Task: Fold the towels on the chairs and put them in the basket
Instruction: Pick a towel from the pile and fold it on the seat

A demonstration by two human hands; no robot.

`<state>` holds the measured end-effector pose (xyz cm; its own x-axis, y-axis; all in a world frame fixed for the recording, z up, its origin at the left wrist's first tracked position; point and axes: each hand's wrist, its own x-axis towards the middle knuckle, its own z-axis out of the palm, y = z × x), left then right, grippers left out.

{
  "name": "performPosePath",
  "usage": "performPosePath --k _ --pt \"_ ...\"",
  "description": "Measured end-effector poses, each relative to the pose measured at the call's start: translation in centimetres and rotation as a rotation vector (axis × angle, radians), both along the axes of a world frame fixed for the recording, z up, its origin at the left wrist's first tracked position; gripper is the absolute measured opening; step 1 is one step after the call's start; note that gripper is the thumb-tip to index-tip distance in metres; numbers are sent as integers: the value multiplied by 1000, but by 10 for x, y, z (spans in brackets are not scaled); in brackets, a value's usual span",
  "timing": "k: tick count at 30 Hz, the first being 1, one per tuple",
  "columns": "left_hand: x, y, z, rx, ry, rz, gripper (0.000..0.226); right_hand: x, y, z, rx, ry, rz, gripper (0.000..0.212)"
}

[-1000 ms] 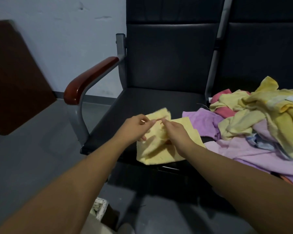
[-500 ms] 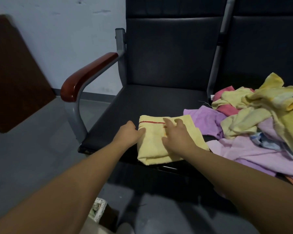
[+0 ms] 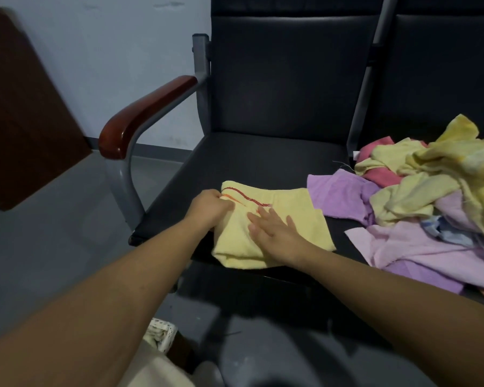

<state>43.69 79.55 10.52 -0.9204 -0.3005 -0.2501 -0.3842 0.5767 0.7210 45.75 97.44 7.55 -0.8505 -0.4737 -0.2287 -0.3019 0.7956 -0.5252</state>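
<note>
Towel (image 3: 299, 216), one, left hand (image 3: 208, 208) holding, right hand (image 3: 274, 233) flat

Left hand (image 3: 211, 206), right hand (image 3: 274, 233): bare. Left forearm (image 3: 109, 289) and right forearm (image 3: 389, 286) uncovered to the frame's lower edge. Pale beige clothing (image 3: 157, 370) under left forearm; garment type unclear.

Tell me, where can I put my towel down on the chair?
The bare black padded seat behind the folded yellow towel is free, from the red-brown wooden armrest across to the flat purple towel. Beyond that it is crowded: a heap of crumpled yellow, pink and lilac towels. The left hand and right hand are on the yellow towel.
</note>
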Motion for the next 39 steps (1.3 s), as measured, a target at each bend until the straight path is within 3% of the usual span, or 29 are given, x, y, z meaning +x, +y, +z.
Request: performPosePath --k 2,4,6,8,10,14,17,21,27,29,34,39 --pt "1 -5 9 -13 71 71 17 -4 -11 11 -319 -260 -220 59" --pt "4 -2 20 33 153 101 23 -10 -15 17 -761 -576 -408 69" --pt "9 13 30 205 185 30 27 -15 -9 22 -1067 -777 -509 74" --pt "11 30 40 476 144 -95 31 -19 4 24 -1205 -868 -555 82" --pt "10 40 44 616 148 -153 26 -21 14 28 -1198 -846 -576 75" --pt "3 31 32 343 191 -21 13 -19 18 33 -784 -509 -599 26" --pt "1 20 11 181 -17 25 20 -20 14 31 -717 -487 -668 29" --pt "1 22 -1 251 -181 35 64 -18 18 25 -761 -605 -761 42" --pt "-1 35 -5 371 -216 38 60 -17 16 23 -876 -646 -792 27" --pt "-2 36 -6 431 -193 30 64 -16 16 23 -851 -617 -801 27" --pt "-4 28 -8 675 -26 23 43 -13 9 26 -871 -510 -743 16" --pt "4 2 13 742 180 107 41 -16 -19 43 -809 -250 -566 17"
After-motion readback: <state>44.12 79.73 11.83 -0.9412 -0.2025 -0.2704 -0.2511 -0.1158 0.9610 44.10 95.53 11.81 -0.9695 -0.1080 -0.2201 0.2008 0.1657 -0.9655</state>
